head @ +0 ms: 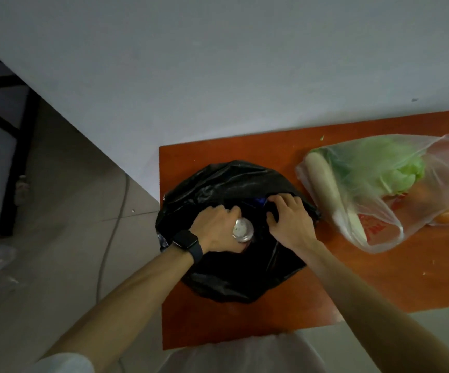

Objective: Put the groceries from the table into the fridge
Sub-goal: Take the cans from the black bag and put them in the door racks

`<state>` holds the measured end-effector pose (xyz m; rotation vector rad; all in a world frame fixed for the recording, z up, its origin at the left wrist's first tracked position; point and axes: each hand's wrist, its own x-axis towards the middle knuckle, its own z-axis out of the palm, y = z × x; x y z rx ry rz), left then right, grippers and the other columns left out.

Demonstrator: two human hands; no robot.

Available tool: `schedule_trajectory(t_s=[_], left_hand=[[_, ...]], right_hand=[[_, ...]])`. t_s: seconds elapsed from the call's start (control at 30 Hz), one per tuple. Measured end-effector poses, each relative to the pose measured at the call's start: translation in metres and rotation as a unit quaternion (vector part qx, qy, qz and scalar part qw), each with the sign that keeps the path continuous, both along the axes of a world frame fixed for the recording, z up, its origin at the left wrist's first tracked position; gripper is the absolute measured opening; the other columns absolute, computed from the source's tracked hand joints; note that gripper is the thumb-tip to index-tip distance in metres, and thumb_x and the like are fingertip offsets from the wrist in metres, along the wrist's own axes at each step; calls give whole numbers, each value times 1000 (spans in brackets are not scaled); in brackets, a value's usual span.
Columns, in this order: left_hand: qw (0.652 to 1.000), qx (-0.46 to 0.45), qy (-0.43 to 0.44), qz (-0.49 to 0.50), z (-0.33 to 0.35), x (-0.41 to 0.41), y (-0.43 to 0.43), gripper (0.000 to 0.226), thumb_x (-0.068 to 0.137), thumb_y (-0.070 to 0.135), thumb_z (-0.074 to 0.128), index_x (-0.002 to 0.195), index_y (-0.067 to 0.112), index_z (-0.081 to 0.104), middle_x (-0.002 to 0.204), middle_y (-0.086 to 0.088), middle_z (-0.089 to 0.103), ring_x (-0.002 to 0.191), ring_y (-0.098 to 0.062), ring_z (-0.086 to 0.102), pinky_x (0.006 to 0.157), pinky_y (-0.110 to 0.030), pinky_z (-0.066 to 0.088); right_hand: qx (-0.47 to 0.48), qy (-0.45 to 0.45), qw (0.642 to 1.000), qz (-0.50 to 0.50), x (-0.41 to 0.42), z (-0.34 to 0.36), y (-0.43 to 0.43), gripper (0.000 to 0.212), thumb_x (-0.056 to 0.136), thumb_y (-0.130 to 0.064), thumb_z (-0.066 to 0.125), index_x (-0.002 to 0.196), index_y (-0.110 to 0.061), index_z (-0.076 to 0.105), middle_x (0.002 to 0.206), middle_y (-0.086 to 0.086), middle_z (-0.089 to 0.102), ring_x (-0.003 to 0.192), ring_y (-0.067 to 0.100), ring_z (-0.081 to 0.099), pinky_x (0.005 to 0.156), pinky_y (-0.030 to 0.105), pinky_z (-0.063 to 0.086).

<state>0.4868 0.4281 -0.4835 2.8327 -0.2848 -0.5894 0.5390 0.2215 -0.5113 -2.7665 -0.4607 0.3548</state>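
On the orange table (244,327) we seem to be unpacking the black bag (231,184): our left hand (215,227) grips a round-topped container (242,229), our right hand (290,224) clutches the plastic, and next we should lift it clear.

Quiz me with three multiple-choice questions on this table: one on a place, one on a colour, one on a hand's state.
1. Where does the long white radish lie? A) inside the clear plastic bag B) on the floor C) under the table
2. The flat wooden table top is: A) white B) orange-brown C) blue
3. The left hand: A) lies flat B) grips a round silver-topped container C) points
Key: A, seen through the film; B, bare board beside the black plastic bag; B, fingers curl round it.
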Motion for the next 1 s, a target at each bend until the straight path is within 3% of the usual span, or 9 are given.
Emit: schedule_trajectory(t_s=[0.13, 0.2, 0.4, 0.53, 0.6, 0.67, 0.73, 0.9, 1.0], left_hand=[[995, 44, -88, 32, 0, 37, 12, 66, 70, 63, 66, 120, 21, 51, 109, 2, 66, 106, -22, 55, 95, -35, 37], [991, 71, -102, 56, -2, 54, 21, 67, 70, 61, 65, 122, 20, 50, 113, 1, 65, 112, -22, 53, 100, -36, 34], [984, 35, -80, 156, -1, 76, 48, 68, 70, 59, 71, 124, 23, 50, 120, 2, 61, 115, -19, 51, 98, -33, 35], [975, -41, -45, 212, 2, 69, 54, 70, 62, 69, 68, 119, 34, 49, 117, 6, 60, 111, -18, 54, 87, -32, 44], [967, -96, -43, 234, 6, 65, 57, 74, 61, 68, 68, 126, 41, 46, 118, 6, 59, 113, -16, 53, 86, -33, 49], [963, -132, -51, 229, 14, 64, 58, 78, 68, 63, 71, 138, 44, 43, 120, 8, 60, 116, -12, 48, 89, -33, 49], [958, -163, -72, 226, 25, 65, 58, 67, 73, 60, 71, 135, 44, 51, 119, 14, 63, 113, -9, 50, 88, -31, 49], [881, -330, -77, 331, 51, 65, 61, 42, 74, 58, 75, 110, 40, 62, 106, 23, 64, 97, 6, 60, 80, -19, 50], [788, -446, -50, 422, 63, 63, 57, 55, 71, 64, 74, 114, 32, 63, 111, 10, 67, 97, -8, 65, 77, -24, 51]], right_hand=[[-62, 58, 995, 46, 49, -7, 13, 77, 90, -42, 58, 155, -20, 24, 160, 5, 28, 144, 31, 29, 109, 47, 38], [-80, 100, 990, 63, 67, -12, 18, 86, 87, -49, 62, 157, -20, 20, 160, 5, 29, 145, 31, 29, 111, 48, 38], [-112, 102, 985, 86, 82, -36, 29, 86, 81, -61, 67, 148, -17, 33, 142, 6, 49, 133, 30, 45, 103, 47, 43], [-122, 94, 986, 65, 78, -50, 37, 88, 85, -59, 66, 150, -14, 28, 143, 7, 44, 133, 30, 43, 102, 46, 43], [-137, 102, 984, 57, 80, -54, 39, 85, 89, -52, 65, 152, -13, 25, 147, 8, 42, 136, 31, 40, 105, 46, 42], [-139, 96, 984, 55, 84, -53, 38, 78, 88, -55, 64, 147, -14, 33, 143, 8, 49, 133, 30, 43, 104, 45, 42], [-123, 83, 987, 55, 85, -42, 36, 78, 83, -66, 60, 140, -17, 43, 135, 6, 56, 128, 29, 48, 102, 44, 42], [8, 47, 999, 24, 64, 9, 21, 83, 71, -70, 66, 140, -27, 50, 129, -1, 59, 122, 22, 49, 96, 37, 46], [182, 50, 980, -57, 35, 37, 2, 70, 59, -66, 78, 119, -34, 62, 109, -10, 57, 102, 9, 57, 87, 26, 48]])
